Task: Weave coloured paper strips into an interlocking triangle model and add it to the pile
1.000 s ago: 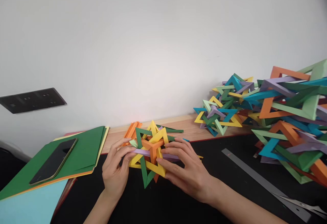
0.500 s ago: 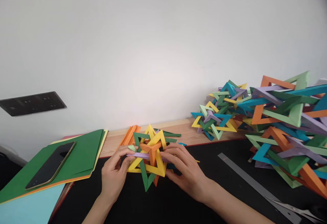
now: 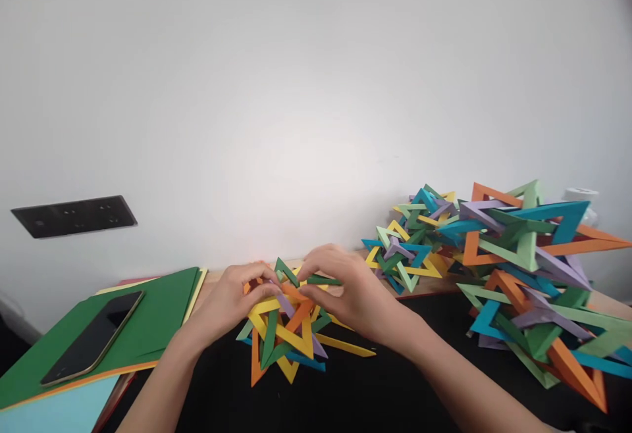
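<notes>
A partly woven origami star [image 3: 291,334] of folded yellow, green, orange, blue and purple paper strips sits on the black mat. At its upper left, my left hand [image 3: 227,305] pinches a folded purple paper strip [image 3: 285,304] between thumb and fingers. My right hand [image 3: 353,288] curls over the star's upper right side, thumb and forefinger close together at the orange strips. A green point [image 3: 286,271] sticks up between the hands. What the right fingertips grip is partly hidden. Loose yellow strips [image 3: 345,345] reach out at the star's lower right.
Several finished paper stars [image 3: 533,235] are piled at right, with smaller ones [image 3: 399,255] by the wall. A phone [image 3: 93,337] rests on stacked green paper [image 3: 168,308] at left. Black sockets [image 3: 74,216] are on the wall. Black mat [image 3: 227,400] covers the table front.
Both hands have moved from the star's sides up over its top, and the star has turned and tipped. The camera view has shifted; the ruler and scissors are out of sight.
</notes>
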Demonstrator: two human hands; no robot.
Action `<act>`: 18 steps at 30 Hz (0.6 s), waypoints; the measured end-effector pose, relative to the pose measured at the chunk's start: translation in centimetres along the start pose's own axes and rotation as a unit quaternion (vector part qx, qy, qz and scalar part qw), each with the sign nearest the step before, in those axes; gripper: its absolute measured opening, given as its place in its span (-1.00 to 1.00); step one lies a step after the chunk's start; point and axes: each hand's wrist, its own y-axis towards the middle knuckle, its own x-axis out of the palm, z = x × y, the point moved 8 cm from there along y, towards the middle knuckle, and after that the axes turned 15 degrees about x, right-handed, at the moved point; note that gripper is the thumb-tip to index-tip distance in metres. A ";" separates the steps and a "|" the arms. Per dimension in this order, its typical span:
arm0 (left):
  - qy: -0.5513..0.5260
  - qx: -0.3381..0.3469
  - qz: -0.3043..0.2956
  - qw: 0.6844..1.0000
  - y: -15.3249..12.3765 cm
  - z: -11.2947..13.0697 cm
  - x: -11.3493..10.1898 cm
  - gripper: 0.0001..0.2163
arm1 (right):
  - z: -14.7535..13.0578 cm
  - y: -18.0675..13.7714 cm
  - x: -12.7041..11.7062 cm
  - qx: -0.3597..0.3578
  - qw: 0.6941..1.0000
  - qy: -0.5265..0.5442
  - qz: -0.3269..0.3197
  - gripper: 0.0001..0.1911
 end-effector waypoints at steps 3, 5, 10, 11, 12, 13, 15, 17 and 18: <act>-0.003 0.004 -0.044 0.999 0.8 0.6 0.7 -0.81 | 1.2 1.0 2.1 0.073 0.990 -0.009 -0.120 -0.94; -0.012 0.001 -0.060 0.998 1.0 0.4 1.0 -0.82 | 2.2 1.4 3.5 0.103 0.980 0.010 -0.168 -0.94; -0.048 -0.042 -0.071 0.995 0.1 -1.0 0.4 -0.95 | 3.4 1.8 5.6 0.139 0.960 0.113 -0.216 -0.89; -0.065 -0.054 -0.071 0.994 -0.2 -1.4 0.3 -0.93 | 3.3 1.8 5.8 0.140 0.958 0.125 -0.218 -0.88; -0.090 -0.065 -0.075 0.991 -0.5 -1.7 0.2 -0.83 | 3.2 1.8 5.8 0.139 0.956 0.134 -0.220 -0.87; -0.122 -0.075 -0.078 0.987 -0.7 -2.0 0.3 -0.73 | 3.0 1.7 5.9 0.137 0.955 0.139 -0.222 -0.88; -0.180 -0.082 -0.085 0.976 -0.9 -2.2 0.4 -0.56 | 2.7 1.6 5.9 0.129 0.956 0.140 -0.224 -0.86; -0.204 -0.082 -0.086 0.972 -0.8 -2.3 0.5 -0.52 | 2.4 1.3 6.0 0.121 0.957 0.129 -0.229 -0.81; -0.199 -0.081 -0.087 0.973 -0.7 -2.3 0.5 -0.56 | 2.2 1.2 6.1 0.117 0.957 0.126 -0.233 -0.79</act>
